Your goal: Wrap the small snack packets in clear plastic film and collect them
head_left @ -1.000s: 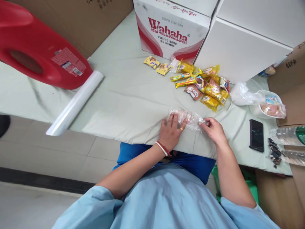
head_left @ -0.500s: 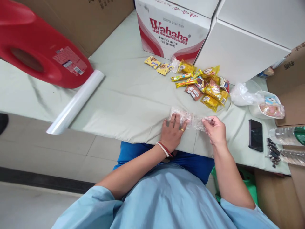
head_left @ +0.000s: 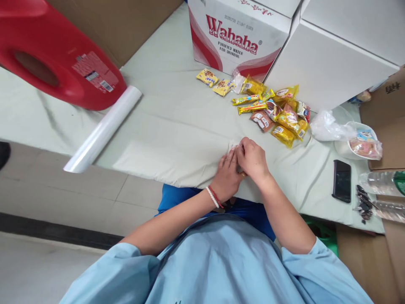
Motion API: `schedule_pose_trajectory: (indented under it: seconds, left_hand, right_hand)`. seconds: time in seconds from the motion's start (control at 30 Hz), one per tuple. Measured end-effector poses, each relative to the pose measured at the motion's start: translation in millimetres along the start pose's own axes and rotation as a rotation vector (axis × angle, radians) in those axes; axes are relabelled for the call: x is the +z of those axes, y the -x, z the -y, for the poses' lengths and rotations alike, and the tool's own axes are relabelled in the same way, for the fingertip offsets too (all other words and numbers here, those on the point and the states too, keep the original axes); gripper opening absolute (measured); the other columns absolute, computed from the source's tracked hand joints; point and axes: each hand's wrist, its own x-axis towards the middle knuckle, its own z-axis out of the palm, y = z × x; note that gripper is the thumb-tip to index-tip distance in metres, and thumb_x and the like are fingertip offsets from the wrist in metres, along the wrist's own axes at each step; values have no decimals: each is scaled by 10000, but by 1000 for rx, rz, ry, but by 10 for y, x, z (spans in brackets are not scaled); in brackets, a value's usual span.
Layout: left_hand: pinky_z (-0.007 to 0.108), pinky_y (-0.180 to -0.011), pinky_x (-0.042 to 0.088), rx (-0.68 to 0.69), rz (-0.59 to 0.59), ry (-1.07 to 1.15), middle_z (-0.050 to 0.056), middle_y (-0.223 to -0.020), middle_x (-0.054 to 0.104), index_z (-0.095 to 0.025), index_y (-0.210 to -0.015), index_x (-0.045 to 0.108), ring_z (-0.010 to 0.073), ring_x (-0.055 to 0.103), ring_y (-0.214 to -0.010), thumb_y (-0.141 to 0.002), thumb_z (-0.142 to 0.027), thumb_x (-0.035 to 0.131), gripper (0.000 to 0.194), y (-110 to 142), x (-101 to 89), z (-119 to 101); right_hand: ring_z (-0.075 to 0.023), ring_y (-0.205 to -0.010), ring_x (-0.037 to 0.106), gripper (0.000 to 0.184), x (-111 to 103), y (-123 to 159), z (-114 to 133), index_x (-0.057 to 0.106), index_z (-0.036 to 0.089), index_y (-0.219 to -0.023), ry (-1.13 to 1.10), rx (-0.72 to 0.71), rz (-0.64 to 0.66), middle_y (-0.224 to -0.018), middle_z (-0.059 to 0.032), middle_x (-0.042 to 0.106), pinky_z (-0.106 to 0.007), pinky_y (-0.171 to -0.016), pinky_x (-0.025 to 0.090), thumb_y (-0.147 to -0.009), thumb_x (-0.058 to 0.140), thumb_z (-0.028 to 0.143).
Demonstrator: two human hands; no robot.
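Clear plastic wrap (head_left: 233,145), on the desk (head_left: 171,131) near its front edge. My right hand (head_left: 255,161) has moved inward to meet my left hand (head_left: 225,179), apparently folding the film. Left: flattened, wide; right: narrowed, grip hidden. Carton (head_left: 234,46) reads "Wahaha® PURIFIED WATER FOR DRINKING".

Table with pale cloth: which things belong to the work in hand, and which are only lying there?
In the work:
- clear wrapping, mostly hidden
- left hand and right hand, both at it

Apparently just lying about:
- snack packs
- phone
- red jug
- shiny roll, possibly related
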Motion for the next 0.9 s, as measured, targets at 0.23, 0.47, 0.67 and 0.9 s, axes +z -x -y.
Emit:
schedule_pose_trajectory:
  seconds: [0.23, 0.47, 0.67, 0.9]
  left_hand:
    - [518, -1191, 451, -376, -171, 198, 150, -1370, 706, -172, -1194, 761, 299, 584, -1355, -1011, -245, 484, 340, -165, -265, 348]
    - [380, -956, 538, -425, -83, 366, 100, -1093, 725, -174, -1081, 700, 241, 664, -1050, -997, -311, 606, 187, -500, -241, 77]
    - [424, -995, 524, -103, -293, 161, 156, -1240, 712, -179, -1124, 689, 272, 642, -1210, -1049, -259, 504, 216, -189, -141, -337]
    - [512, -1086, 551, 322, -207, 134, 260, -1508, 608, -67, -1337, 654, 359, 510, -1496, -1014, -248, 531, 390, 64, 258, -463]
  right_hand:
    - [-241, -902, 592, 151, 67, 137, -189, 533, 236, -938, -65, -64, -75, -977, -99, 651, -333, -779, 461, -1041, 434, 284]
    - [-214, -814, 654, 212, -34, 359, -247, 558, 243, -992, -421, 107, -96, -910, -59, 687, -354, -786, 550, -1045, 501, 440]
    - [-230, -918, 713, 415, -233, 842, -242, 622, 239, -1062, -831, 256, -54, -1036, -78, 741, -350, -770, 612, -1042, 505, 637]
    - [-233, -985, 703, 504, -15, 921, -591, 660, 227, -1058, -961, 431, -156, -1025, -53, 756, -379, -914, 574, -865, 749, 683]
